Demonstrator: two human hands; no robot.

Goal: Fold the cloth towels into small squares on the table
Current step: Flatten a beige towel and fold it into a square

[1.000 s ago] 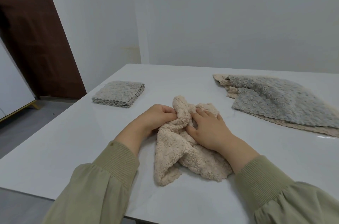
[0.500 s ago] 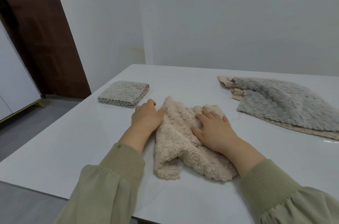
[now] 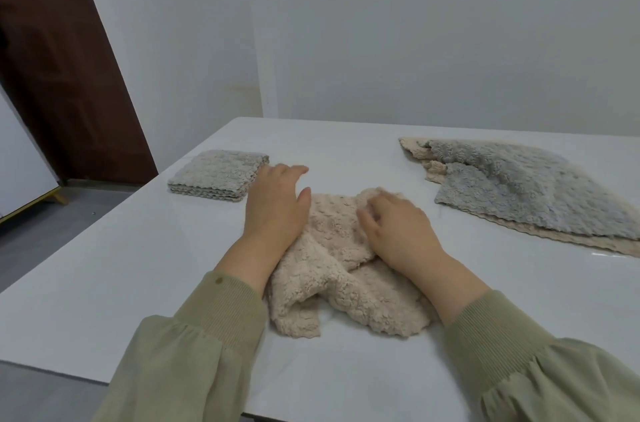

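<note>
Item: table (image 3: 138, 266), white and glossy, seen from the head view.

- Beige towel (image 3: 339, 283) – lay crumpled and unfolded at the near middle of the table, between the two forearms. Its near edge was split into two lobes.
- Left hand (image 3: 277, 207) – palm down, fingers straight and together, grasping nothing. The thumb side and heel rested against the towel's left edge, and the fingertips reached past it over bare table. The fingertips were blurred.
- Right hand (image 3: 398, 231) – lay on the far right part of the same towel, knuckles raised and fingers bent down into the pile. Blur hid whether they pinched the cloth or only pressed on it, so I cannot tell.
- Folded towel (image 3: 216, 176) – pale grey-beige, a small layered square at the far left of the table, just beyond the left fingertips and apart from them.
- Grey towel (image 3: 519, 189) – unfolded, spread at the far right, lying on a lower towel (image 3: 412, 148) of beige whose scalloped edge showed along its borders. It was well apart from the right hand.
- Sleeves (image 3: 194, 352) – olive green, with ribbed cuffs.
- Door (image 3: 59, 75) – dark brown, at the left beyond the table.
- Wall (image 3: 381, 41) – plain, behind the table.
</note>
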